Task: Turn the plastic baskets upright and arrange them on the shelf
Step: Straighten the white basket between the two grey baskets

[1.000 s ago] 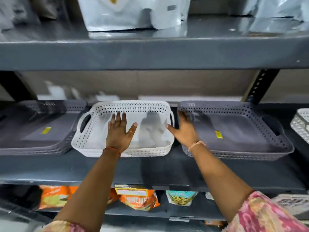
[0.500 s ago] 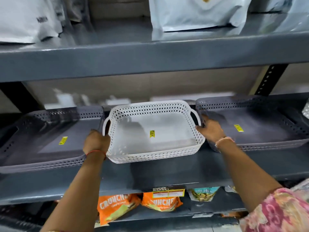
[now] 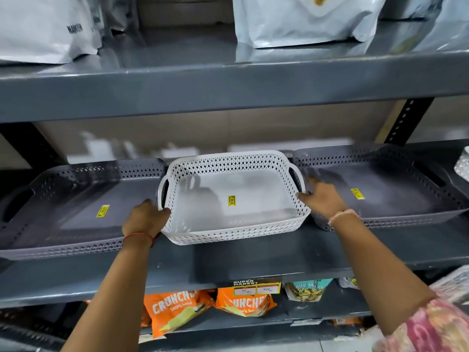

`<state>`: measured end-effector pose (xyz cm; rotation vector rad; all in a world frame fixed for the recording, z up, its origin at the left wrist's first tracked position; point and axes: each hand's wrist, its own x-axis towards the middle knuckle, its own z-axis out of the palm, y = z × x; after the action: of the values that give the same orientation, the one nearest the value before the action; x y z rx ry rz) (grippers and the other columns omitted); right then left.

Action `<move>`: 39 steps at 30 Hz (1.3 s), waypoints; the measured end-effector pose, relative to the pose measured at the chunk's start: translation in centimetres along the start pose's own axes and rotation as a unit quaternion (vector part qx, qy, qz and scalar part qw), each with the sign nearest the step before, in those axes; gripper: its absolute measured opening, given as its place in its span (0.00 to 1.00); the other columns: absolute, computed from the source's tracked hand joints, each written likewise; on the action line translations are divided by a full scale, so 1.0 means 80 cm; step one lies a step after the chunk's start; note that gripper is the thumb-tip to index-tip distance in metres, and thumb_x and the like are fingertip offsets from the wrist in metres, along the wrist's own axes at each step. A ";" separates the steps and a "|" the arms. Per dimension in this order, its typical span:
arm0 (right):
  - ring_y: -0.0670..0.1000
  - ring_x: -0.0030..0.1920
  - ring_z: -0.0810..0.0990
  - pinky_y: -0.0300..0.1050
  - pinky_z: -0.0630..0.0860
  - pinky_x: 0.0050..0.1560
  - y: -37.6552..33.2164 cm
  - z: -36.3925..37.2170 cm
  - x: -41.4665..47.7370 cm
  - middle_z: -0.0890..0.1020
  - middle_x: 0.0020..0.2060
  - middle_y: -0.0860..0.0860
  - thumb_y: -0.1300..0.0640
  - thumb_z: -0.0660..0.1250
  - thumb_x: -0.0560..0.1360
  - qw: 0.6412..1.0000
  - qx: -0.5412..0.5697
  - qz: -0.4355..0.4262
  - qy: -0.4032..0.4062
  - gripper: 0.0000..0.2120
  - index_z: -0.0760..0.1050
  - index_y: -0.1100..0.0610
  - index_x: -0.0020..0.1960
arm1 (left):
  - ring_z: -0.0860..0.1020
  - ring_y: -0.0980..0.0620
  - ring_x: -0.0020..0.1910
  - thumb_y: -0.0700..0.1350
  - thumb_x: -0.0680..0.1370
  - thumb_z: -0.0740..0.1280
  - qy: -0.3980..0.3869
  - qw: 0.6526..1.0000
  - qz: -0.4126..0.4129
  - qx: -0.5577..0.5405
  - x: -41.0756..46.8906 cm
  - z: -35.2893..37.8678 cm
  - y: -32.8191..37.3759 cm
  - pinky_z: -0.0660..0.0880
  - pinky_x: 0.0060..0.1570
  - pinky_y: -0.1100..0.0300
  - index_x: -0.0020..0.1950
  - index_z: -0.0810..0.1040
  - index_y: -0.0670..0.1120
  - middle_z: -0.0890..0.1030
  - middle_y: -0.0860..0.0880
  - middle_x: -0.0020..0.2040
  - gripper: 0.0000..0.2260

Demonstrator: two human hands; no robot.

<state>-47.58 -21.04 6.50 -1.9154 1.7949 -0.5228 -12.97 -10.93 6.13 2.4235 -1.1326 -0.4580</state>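
White perforated plastic, moulded into a rectangular basket (image 3: 232, 199) with loop handles at both ends, is being held upright on the grey metal shelf (image 3: 228, 262), its open side facing up and a small yellow sticker (image 3: 231, 200) showing on its floor. The basket is sitting in the middle of the shelf, between two others. Its left end is being gripped by the left hand (image 3: 146, 218), whose fingers are curled shut around the rim just below the left handle. Its right end is being touched by the right hand (image 3: 321, 198), whose fingers are lying extended and loosely spread against the wall by the right handle; whether they are hooked around anything cannot be told. Just to the left, a wide grey perforated plastic basket (image 3: 76, 212) is resting upright, and a second grey perforated basket (image 3: 380, 191) is resting just to the right, each bearing a yellow sticker. Below the shelf, orange snack packets (image 3: 175, 308) are being displayed, and on the level above, pale foil pouches (image 3: 304, 19) are standing.
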 end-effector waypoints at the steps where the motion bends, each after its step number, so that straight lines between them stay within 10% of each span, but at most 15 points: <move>1: 0.64 0.54 0.78 0.50 0.74 0.51 0.002 0.000 -0.007 0.81 0.53 0.63 0.53 0.65 0.71 0.999 -0.027 0.017 0.024 0.20 0.71 0.56 0.62 | 0.76 0.38 0.50 0.54 0.66 0.59 -0.006 1.000 -0.005 0.019 -0.004 -0.002 -0.006 0.70 0.46 0.53 0.46 0.74 0.42 0.78 0.40 0.47 0.18; 6: 0.60 0.39 0.78 0.45 0.68 0.38 0.011 0.020 -0.032 0.82 0.41 0.59 0.50 0.63 0.68 0.991 -0.108 0.048 0.059 0.07 0.69 0.53 0.40 | 0.77 0.37 0.49 0.51 0.72 0.63 0.036 0.992 0.050 0.110 -0.013 0.010 -0.025 0.67 0.41 0.55 0.47 0.75 0.43 0.80 0.37 0.50 0.13; 26: 0.58 0.35 0.71 0.44 0.66 0.39 0.005 0.020 0.010 0.81 0.39 0.58 0.51 0.62 0.68 0.992 -0.112 0.024 0.061 0.05 0.70 0.52 0.37 | 0.77 0.33 0.51 0.53 0.69 0.56 0.068 0.982 0.124 0.127 0.028 0.014 -0.011 0.68 0.42 0.53 0.49 0.76 0.39 0.80 0.33 0.52 0.20; 39: 0.62 0.51 0.79 0.49 0.71 0.45 0.016 0.017 -0.031 0.82 0.50 0.60 0.47 0.64 0.69 0.991 -0.123 0.033 0.040 0.18 0.74 0.53 0.55 | 0.77 0.35 0.48 0.48 0.73 0.61 0.052 0.979 0.146 0.131 -0.005 0.010 -0.031 0.67 0.41 0.53 0.48 0.75 0.41 0.81 0.35 0.49 0.12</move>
<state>-48.07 -18.53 4.72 -2.0109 2.0478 -0.3755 -11.97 -9.37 4.26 2.4035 -1.5528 -0.0924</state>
